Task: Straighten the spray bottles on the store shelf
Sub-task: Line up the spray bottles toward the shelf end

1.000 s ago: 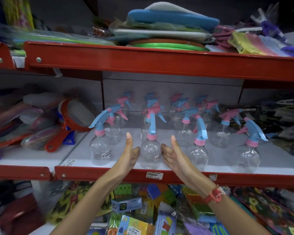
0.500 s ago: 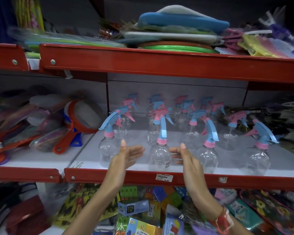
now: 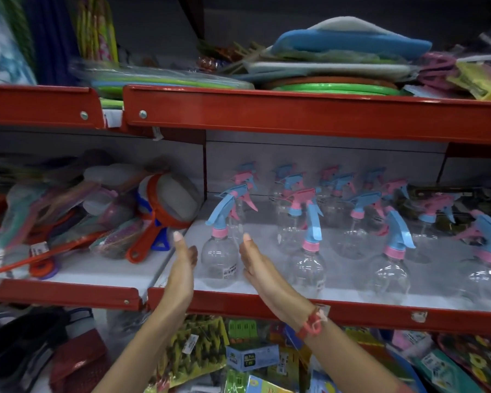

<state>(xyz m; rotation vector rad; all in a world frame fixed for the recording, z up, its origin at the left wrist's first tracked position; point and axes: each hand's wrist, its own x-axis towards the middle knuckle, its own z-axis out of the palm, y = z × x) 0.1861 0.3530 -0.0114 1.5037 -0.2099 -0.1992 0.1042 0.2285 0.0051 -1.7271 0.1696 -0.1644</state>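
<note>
Several clear spray bottles with pink and blue trigger heads stand on the white middle shelf (image 3: 352, 296). The leftmost front bottle (image 3: 220, 262) stands upright with its blue trigger pointing left. My left hand (image 3: 183, 259) is flat and open just left of it. My right hand (image 3: 253, 260) is open just right of it, palm toward the bottle. Whether either palm touches the bottle I cannot tell. A second front bottle (image 3: 306, 268) stands right of my right hand, and a third (image 3: 389, 273) farther right.
A red shelf lip (image 3: 380, 313) runs along the front. Orange-rimmed strainers (image 3: 167, 202) and packaged utensils crowd the left bay. A red upper shelf (image 3: 295, 114) with stacked mats hangs overhead. Packaged goods (image 3: 250, 358) fill the shelf below.
Both hands moved left from around the middle front bottle to either side of the leftmost front bottle. The view has swung left as well.
</note>
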